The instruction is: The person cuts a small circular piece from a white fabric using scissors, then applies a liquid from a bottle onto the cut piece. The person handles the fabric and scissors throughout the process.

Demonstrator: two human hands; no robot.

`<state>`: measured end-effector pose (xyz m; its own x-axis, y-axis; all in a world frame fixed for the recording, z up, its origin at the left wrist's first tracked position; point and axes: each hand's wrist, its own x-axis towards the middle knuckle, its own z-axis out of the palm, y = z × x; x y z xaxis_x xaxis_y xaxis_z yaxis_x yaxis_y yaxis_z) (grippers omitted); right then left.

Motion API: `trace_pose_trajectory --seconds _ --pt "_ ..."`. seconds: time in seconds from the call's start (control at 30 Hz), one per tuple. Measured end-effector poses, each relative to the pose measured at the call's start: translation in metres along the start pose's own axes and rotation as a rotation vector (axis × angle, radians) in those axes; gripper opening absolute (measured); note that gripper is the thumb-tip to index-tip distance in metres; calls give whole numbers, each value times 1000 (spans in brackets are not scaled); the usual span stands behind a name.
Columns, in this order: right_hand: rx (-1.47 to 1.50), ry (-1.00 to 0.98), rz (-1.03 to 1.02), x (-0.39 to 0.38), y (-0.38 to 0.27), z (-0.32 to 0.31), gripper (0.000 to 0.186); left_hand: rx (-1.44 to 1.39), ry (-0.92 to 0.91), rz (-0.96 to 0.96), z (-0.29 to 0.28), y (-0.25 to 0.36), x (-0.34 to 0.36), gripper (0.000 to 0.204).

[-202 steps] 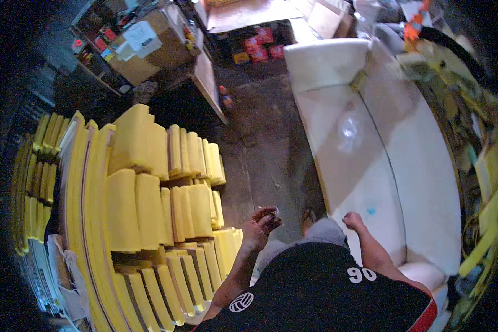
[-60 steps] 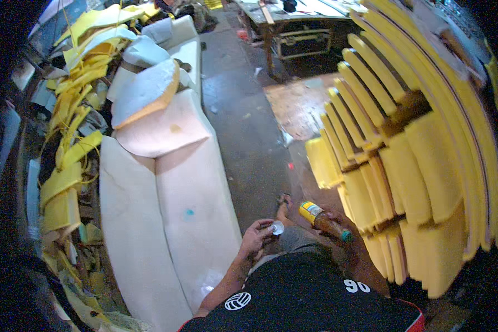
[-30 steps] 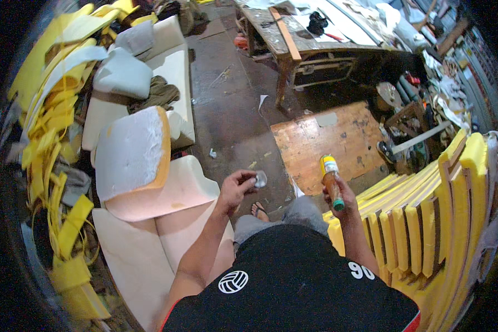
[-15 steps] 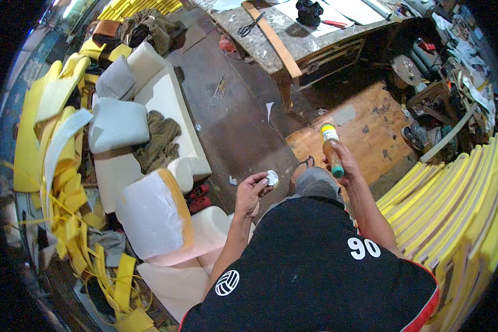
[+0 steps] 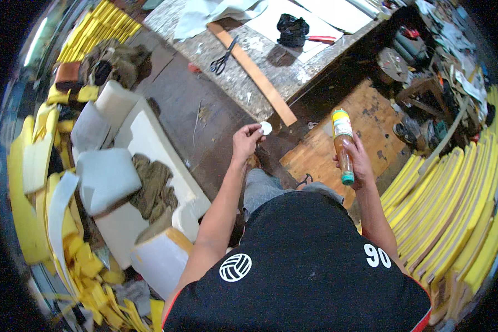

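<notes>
Black jersey [image 5: 310, 265] fills the near view, both bare forearms reaching out from it. The right hand [image 5: 359, 163] is wrapped around an amber bottle [image 5: 344, 146], which has a yellow-green label; the bottle is tipped, its teal end down by the heel of the hand. The left hand [image 5: 245, 141] is raised at about the same height, well apart from the bottle, its fingertips pinched on a small white cap [image 5: 265, 128].

Below the hands lies a dark floor [image 5: 188, 110], with a plywood sheet [image 5: 348, 133] under the bottle. To the left sit white foam cushions [image 5: 108, 177] with an olive cloth [image 5: 152, 185] thrown over one, and yellow foam scraps [image 5: 88, 265] near them. To the right, yellow foam slabs [image 5: 454, 205] stand on edge in a row.

Farther off is the stone-grey surface [image 5: 205, 33], carrying scissors [image 5: 222, 60], a long wooden strip [image 5: 254, 74], a black cloth [image 5: 292, 27] and white sheets [image 5: 271, 14].
</notes>
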<state>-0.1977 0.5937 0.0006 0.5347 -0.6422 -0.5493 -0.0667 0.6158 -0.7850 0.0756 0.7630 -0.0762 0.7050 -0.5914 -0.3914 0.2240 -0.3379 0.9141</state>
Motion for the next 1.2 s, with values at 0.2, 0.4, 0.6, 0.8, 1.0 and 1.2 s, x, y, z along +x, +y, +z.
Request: trace_pose_trajectory --seconds 0.2,0.4,0.6,0.8,1.0,1.2 --pt "92 351 -53 14 18 44 67 144 -220 192 2 13 181 22" --pt "311 538 -107 15 23 105 60 527 -359 402 9 15 251 26" --pt "141 659 -128 31 8 150 59 455 -402 459 -12 1 274 20" --pt "226 590 -171 63 -2 159 67 478 -412 494 -10 13 283 16" --pt "214 548 -235 81 -25 162 65 253 -292 282 -20 8 307 25" --pt "143 594 -679 76 -80 169 75 -222 -261 -159 -32 32 310 19"
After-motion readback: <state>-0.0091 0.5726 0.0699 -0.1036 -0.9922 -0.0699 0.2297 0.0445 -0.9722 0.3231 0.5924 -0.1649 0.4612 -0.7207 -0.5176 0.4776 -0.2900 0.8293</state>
